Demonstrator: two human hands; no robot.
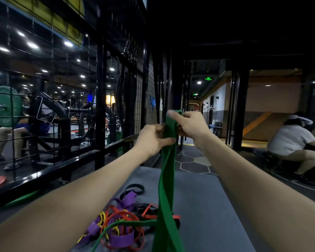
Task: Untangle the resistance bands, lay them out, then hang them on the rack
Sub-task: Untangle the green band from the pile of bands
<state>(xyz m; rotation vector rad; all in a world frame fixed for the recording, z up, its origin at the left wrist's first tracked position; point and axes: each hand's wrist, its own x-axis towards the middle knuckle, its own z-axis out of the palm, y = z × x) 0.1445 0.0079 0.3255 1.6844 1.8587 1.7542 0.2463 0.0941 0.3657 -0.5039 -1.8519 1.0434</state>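
**Green band lifted from the tangle, rack still waiting**

A wide green band [168, 166] hangs taut from two raised hands, its top end folded over between them and its lower length running down into a knot of other bands on the grey tabletop [204, 206]. The left hand [153, 137] grips the band from the side with curled fingers; the right hand [187, 124] pinches the folded top edge, thumb and fingers closed on it. Below, the pile [124, 220] of purple, red, yellow and black bands lies heaped and looped through itself, with a thinner green strand crossing it. The work looks to be at an early stage: one band is being drawn clear, none is laid out flat, and nothing seen here has been hung. A black wire-grid rack [102, 84] stands just beyond the tabletop, to the left. Farther off, a person in a white shirt [291, 142] sits at the right.
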